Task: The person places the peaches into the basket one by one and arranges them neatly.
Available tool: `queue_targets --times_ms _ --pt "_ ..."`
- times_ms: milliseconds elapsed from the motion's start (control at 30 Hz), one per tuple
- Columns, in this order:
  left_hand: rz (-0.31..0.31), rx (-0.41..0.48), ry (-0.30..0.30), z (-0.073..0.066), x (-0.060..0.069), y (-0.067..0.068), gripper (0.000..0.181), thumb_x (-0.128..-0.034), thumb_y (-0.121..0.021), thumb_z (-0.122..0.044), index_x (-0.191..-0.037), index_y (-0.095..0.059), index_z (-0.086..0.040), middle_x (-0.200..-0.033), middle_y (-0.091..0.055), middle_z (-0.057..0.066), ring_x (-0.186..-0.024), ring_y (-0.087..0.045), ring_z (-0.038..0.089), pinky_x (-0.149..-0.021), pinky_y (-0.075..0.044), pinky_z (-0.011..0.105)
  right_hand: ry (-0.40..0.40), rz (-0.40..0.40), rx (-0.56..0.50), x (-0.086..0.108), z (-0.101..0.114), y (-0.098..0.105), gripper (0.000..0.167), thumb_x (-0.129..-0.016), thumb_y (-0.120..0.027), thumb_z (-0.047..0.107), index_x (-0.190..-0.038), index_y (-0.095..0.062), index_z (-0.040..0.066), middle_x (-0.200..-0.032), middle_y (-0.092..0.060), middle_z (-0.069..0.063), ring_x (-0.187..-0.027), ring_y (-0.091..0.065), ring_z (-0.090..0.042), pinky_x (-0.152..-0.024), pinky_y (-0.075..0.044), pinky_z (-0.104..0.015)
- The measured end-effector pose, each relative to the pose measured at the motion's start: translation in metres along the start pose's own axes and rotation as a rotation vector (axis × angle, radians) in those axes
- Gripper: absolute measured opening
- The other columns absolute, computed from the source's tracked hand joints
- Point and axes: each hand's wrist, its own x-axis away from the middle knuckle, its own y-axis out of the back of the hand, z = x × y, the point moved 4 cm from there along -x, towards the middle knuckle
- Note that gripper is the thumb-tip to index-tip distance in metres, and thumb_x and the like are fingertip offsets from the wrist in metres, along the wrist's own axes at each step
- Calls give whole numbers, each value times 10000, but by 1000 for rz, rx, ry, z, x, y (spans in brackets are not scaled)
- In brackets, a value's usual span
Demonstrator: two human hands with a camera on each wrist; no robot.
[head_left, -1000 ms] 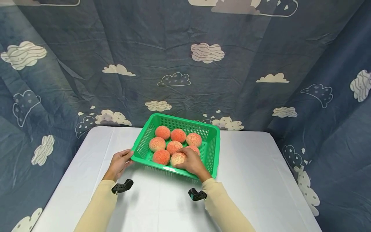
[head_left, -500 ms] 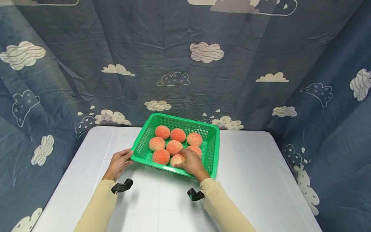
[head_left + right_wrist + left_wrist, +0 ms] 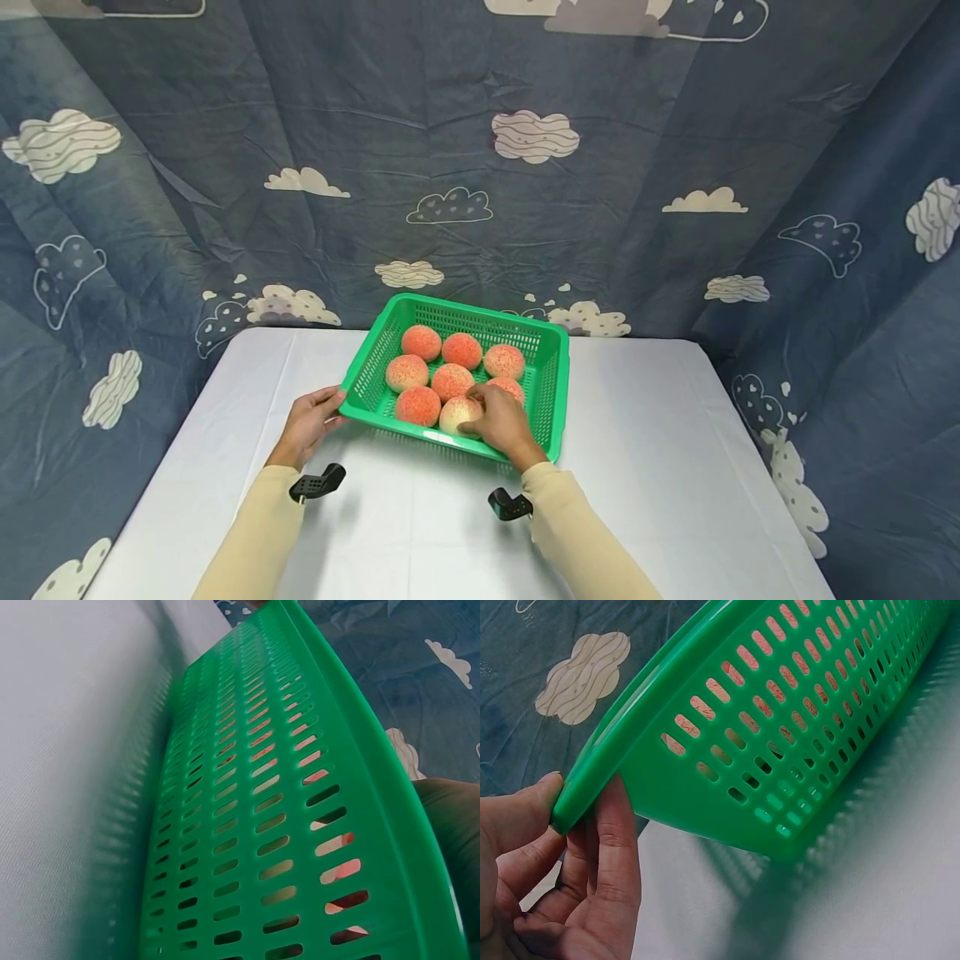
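A green plastic basket with slotted walls holds several round, peach-like fruits, coloured red-orange to pale yellow. My left hand pinches its front left corner; in the left wrist view the thumb lies over the rim and the fingers are beneath. My right hand reaches over the front wall and grips a pale yellow peach in the front row. Another peach is partly hidden behind that hand. In the right wrist view, the basket wall hides most of the right hand.
The basket is on a white-covered table, near its back edge. Behind and at both sides hangs a dark blue curtain with a cloud pattern. Each wrist carries a small black camera mount.
The gripped peach has turned under my right hand, its speckled side giving way to a pale yellow one. My left hand and the basket have stayed in place.
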Motion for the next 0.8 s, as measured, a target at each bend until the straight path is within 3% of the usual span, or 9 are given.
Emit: queue_targets --times_ms 467,800 --pt "-34 -25 -3 -2 -1 -1 459 -1015 -514 -164 -1370 -427 113 -1028 -594 35 -807 -581 42 -726 -535 184 17 -1 -64 0 -5 6 486 -714 -867 201 -1138 -664 77 -1045 -674 -102 -947 -631 -284 -785 -520 -445" --pt "-37 -57 6 -11 4 -1 474 -1015 -515 -242 -1380 -455 55 -1026 -595 2 -826 -575 60 -775 -547 226 50 0 -68 1 -12 16 486 -726 -857 169 -1153 -658 47 -1127 -645 -116 -1027 -597 -297 -842 -505 -470"
